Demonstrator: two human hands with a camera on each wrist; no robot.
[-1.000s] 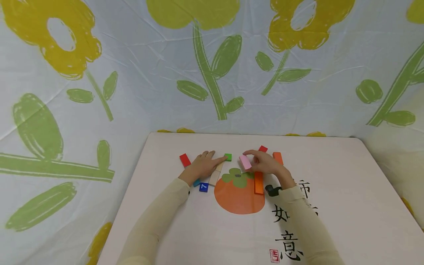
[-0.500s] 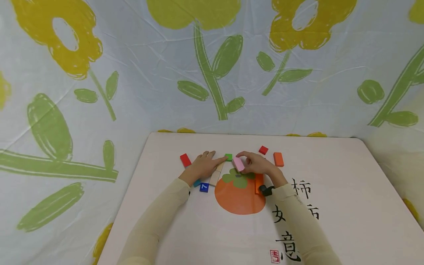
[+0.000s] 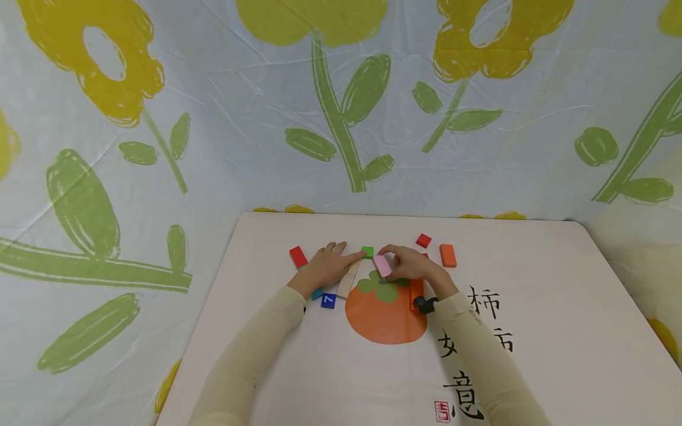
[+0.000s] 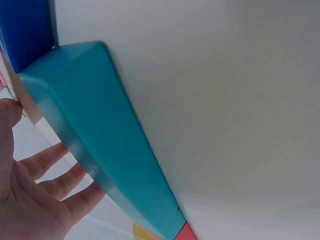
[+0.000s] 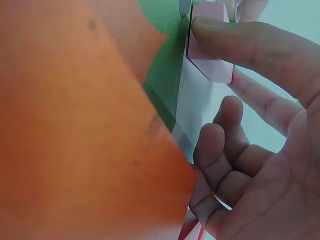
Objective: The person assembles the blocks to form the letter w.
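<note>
My right hand pinches a pink block between thumb and index finger, just right of a small green block. The right wrist view shows the thumb on the pink block's face, with the other fingers loosely curled behind an orange block. My left hand lies low over the table with fingers extended, one digit reaching the green block. Pale wooden blocks run in a slanted line beside it. Under the left wrist is a teal block, touching a blue block marked 7.
A red block sits left of the left hand. Beyond the right hand lie a small red block and an orange-red block. The white table carries a printed persimmon and black characters. A flowered cloth hangs behind.
My right hand has moved left with the pink block, bringing it close to the green block; it has shifted only slightly in the last half second. The left hand has stayed put.
</note>
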